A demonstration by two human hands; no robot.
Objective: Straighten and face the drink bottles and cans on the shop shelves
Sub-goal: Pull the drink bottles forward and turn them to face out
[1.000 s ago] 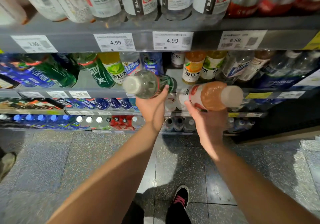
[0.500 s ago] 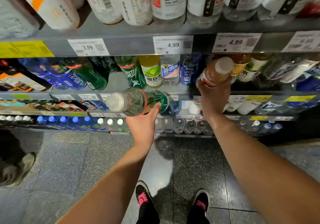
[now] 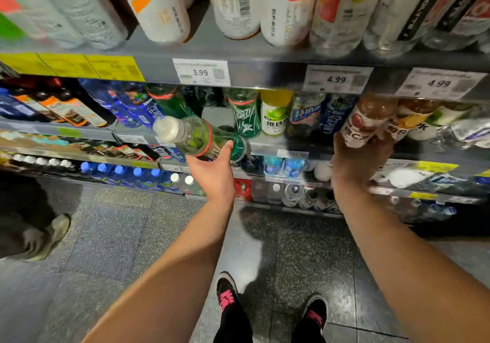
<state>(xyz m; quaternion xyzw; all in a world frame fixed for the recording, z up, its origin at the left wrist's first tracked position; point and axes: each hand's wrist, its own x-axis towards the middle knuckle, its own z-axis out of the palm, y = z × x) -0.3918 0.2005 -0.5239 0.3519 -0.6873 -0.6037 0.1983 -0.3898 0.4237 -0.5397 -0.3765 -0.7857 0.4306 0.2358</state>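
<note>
My left hand (image 3: pixel 213 172) grips a clear green bottle (image 3: pixel 196 138) with a white cap, held tilted in front of the middle shelf (image 3: pixel 267 146), cap pointing toward me and to the left. My right hand (image 3: pixel 358 157) is closed around the base of an orange-brown drink bottle (image 3: pixel 367 118) with a white and red label, which stands in the row on the middle shelf under a 4.99 tag. Left of it stand blue, yellow-green and green bottles (image 3: pixel 245 114), with a gap in the row behind the bottle in my left hand.
The top shelf (image 3: pixel 265 58) carries large white bottles over price tags. Lower shelves hold blue-capped and white-capped bottles (image 3: pixel 119 172). Another person's shoe (image 3: pixel 50 236) is at the left on the speckled floor. My own black and pink shoes (image 3: pixel 228 295) are below.
My right hand has carried the orange-brown bottle up and into the middle-shelf row. My left hand and the green bottle hold about the same place. My view has shifted left and closer.
</note>
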